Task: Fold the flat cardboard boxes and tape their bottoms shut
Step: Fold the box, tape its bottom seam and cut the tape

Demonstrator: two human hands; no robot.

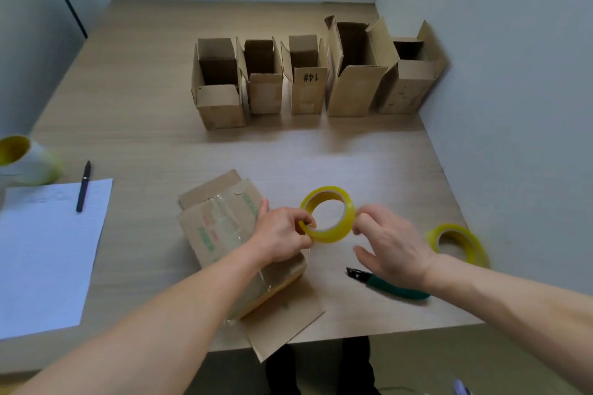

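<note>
A yellow tape roll [333, 231] is held up above the table between both hands. My left hand [282, 234] grips its left rim, with fingers curled through the hole. My right hand [388, 240] pinches its right edge between thumb and fingertip. Under my left forearm lies a cardboard box [224, 234] on its side, with green and red print and clear tape on it; its loose flaps reach past the table's front edge. Several folded boxes [321, 77] stand open-topped in a row at the back.
A green-handled cutter [394, 289] lies under my right wrist. A second yellow tape roll [462, 244] sits at the right, near the wall. A third roll [25, 160], a white sheet [45, 250] and a black pen [83, 186] are at the left. Partition walls enclose the wooden table [144, 90].
</note>
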